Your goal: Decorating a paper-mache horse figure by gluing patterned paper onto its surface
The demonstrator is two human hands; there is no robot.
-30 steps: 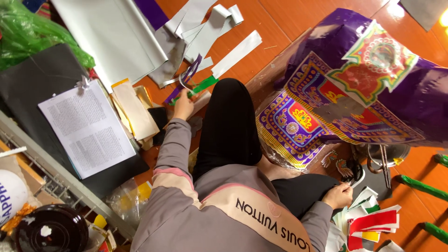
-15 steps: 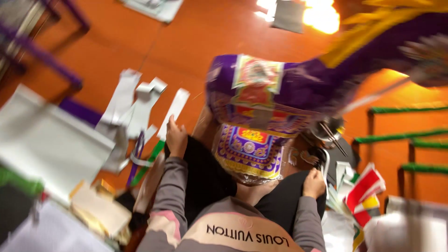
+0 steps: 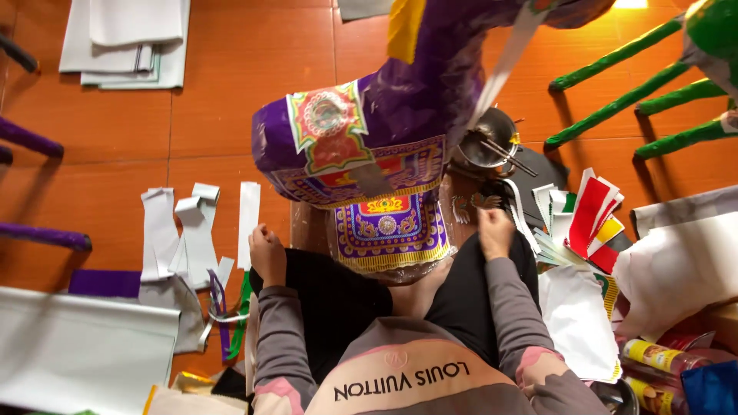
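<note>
Far left on the orange tiled floor: purple-wrapped sticks, a stack of white sheets at top, a big white sheet at the bottom. Next, loose white paper strips lie just beside the person's left knee, with purple and green strips under them.

The left hand rests by the left knee, fingers curled in loosely; cannot tell whether it pinches anything. The nearest thing is the upright white strip, just above it, maybe touching.

Centre: a large purple paper figure with ornate red, yellow and green printed panels stands between the person's legs and rises towards the camera, blocking the floor behind it. Its decorated front panel hangs down touching the lap area.

The right hand is at the right knee, fingers bent, just beside small cut paper pieces on the floor; any grasp is not clear. A metal bowl with sticks in it sits above that hand.

Further right: a fan of red, white and yellow paper cards, green-wrapped sticks at top right, crumpled white paper, and cans at bottom right.
</note>
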